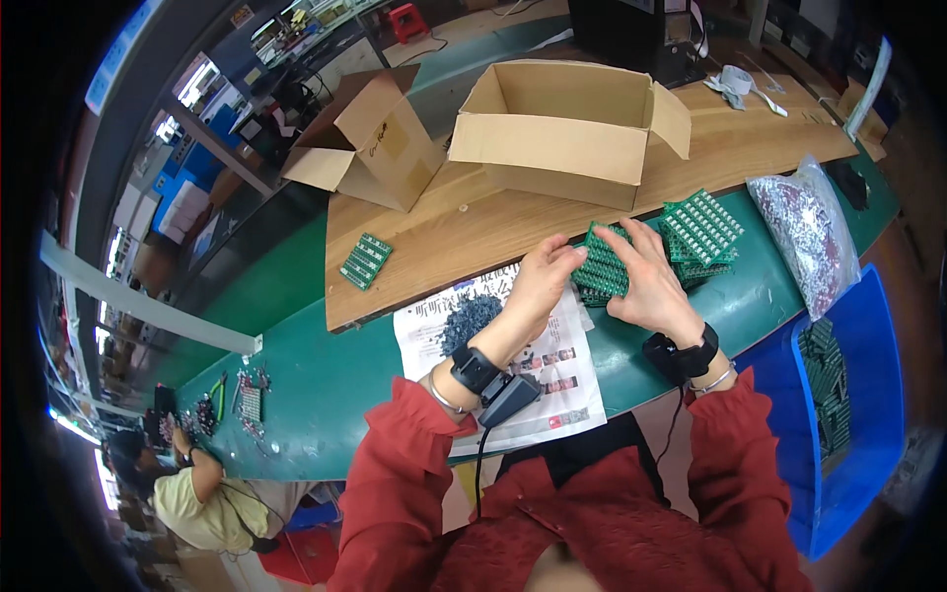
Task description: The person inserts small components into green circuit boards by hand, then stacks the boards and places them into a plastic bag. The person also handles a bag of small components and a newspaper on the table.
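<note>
Between my hands is a green circuit board panel [603, 266], tilted above other green panels that partly show under it. My left hand [541, 284] is closed at the panel's left edge, fingertips pressed together there. Across its right side, my right hand [653, 283] grips with bent fingers over the top and the thumb low; the contact underneath is hidden. Just right of that hand, a stack of green panels with pale components [702, 232] lies crosswise. A heap of small dark pieces [471, 322] rests on a newspaper [557, 400] by my left wrist.
Behind a wooden board [533, 219] edge stand an open carton [552, 148] and a second carton [390, 158]. One panel [366, 261] lies left. A silvery bag [804, 232] and a blue bin [868, 395] holding panels are right. Another person [212, 498] works far left on the green table [326, 414].
</note>
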Tool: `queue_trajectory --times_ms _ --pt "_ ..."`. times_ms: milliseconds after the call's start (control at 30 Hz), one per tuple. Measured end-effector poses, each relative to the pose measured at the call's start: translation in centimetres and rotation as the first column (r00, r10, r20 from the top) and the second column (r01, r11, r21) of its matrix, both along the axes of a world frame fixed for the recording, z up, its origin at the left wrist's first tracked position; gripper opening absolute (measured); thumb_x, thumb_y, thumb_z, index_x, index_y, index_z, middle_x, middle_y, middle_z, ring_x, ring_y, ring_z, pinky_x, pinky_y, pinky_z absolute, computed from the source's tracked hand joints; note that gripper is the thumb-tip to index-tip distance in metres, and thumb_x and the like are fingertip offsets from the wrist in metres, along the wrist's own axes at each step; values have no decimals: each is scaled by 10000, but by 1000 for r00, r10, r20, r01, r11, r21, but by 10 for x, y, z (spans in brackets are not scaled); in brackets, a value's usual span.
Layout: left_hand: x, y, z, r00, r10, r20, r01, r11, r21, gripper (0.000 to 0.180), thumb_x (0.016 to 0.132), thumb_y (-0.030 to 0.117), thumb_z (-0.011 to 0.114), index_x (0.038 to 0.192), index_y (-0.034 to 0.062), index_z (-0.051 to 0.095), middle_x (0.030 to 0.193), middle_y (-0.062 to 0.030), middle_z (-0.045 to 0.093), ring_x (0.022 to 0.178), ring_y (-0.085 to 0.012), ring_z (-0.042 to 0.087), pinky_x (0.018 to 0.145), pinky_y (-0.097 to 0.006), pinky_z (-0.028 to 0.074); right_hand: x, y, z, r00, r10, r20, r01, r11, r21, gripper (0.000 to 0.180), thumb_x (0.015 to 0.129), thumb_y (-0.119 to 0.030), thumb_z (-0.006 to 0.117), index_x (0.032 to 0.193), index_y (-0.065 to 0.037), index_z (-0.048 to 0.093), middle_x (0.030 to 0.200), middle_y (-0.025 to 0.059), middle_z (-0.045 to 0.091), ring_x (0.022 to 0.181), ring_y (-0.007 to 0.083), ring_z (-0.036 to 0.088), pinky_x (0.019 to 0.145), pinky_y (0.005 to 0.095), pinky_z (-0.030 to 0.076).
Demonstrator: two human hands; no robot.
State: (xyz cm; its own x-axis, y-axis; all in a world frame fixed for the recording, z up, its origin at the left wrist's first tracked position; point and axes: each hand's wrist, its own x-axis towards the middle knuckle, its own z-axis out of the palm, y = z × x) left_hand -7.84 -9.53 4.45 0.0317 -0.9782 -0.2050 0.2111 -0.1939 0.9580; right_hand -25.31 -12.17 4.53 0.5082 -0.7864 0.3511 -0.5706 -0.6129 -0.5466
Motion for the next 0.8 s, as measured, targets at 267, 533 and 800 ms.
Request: queue_trajectory --times_ms 267,533,800 --pt "-4 -33 -17 971 -85 223 59 991 119 468 858 228 601 1181 -97 506 1081 -148 580 1053 -198 498 900 -301 375 -5 27 -4 998 -55 -23 53 996 -75 728 634 -14 616 1333 -108 437 1406 264 316 1291 440 298 1061 449 306" --pt "-24 -56 2 898 -151 413 22 954 299 336 863 206 589 987 -107 583 842 -118 621 694 -189 556 628 -332 450 -22 67 -32 937 -278 213 200 923 329 867 684 -206 708 1366 97 265 1343 303 367 1234 415 377 1039 422 312" --pt "-34 -67 -11 1000 -11 14 4 915 403 209 883 95 563 974 -91 588 820 -171 652 698 -270 656 585 -420 568 -7 55 -39 720 -480 501 90 781 618 834 718 -188 724 1387 59 292 1308 216 441 1165 259 448 1010 342 324"
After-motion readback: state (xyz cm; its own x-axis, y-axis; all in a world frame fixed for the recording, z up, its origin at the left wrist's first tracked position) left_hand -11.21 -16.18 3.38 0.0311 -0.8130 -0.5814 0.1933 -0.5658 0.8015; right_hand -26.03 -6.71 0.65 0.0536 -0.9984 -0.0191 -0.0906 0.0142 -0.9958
